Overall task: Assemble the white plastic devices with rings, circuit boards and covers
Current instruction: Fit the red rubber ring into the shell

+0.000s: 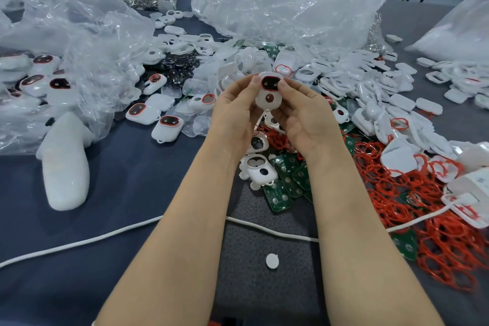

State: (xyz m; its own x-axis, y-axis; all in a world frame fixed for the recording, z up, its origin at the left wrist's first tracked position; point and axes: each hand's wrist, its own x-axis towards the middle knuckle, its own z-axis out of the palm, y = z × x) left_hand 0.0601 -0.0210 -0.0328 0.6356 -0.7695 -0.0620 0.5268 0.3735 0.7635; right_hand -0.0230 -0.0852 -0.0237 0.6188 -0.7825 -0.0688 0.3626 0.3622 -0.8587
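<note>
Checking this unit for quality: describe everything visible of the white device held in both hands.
The small white plastic device is a glossy rounded shell with a red-rimmed dark oval window near its top and a round dark-red spot below. It is held upright, facing the camera, above the parts pile. The left hand and right hand grip it, thumbs pressing beside the window.

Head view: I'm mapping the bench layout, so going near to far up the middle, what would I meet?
Small white disc → white cord → green circuit boards → held white device → clear plastic bag.
</note>
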